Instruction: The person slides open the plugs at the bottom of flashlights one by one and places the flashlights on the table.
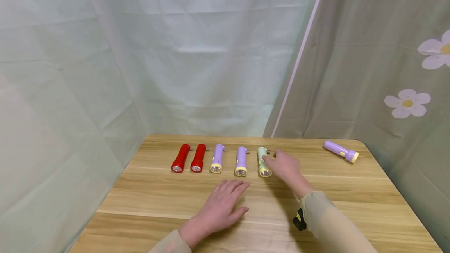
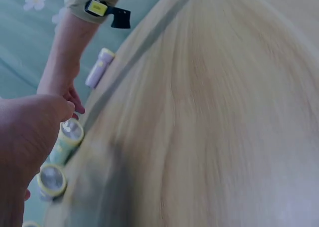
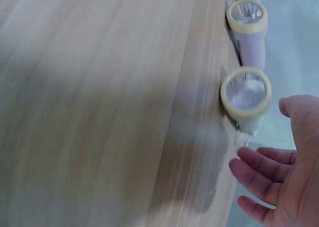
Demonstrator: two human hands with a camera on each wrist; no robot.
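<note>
A row of flashlights lies near the back of the table, lenses facing me. From the left come a red flashlight [image 1: 181, 157], a second red flashlight [image 1: 199, 157], a purple flashlight [image 1: 217, 158], another purple flashlight [image 1: 241, 160] and a pale green flashlight [image 1: 262, 161]. Prongs stick out sideways near their rear ends. My right hand [image 1: 285, 166] is at the right side of the green one. In the right wrist view its thumb and fingers stand apart beside the prongs [image 3: 242, 137]. With fingers extended, palm down, my left hand [image 1: 224, 205] is in front of the row.
One more purple flashlight [image 1: 340, 151] lies slanted at the table's back right. The wooden table [image 1: 355, 198] ends at pale curtains [image 1: 211, 50] behind and on both sides. A black strap with a yellow patch [image 1: 299, 220] hangs at my right sleeve.
</note>
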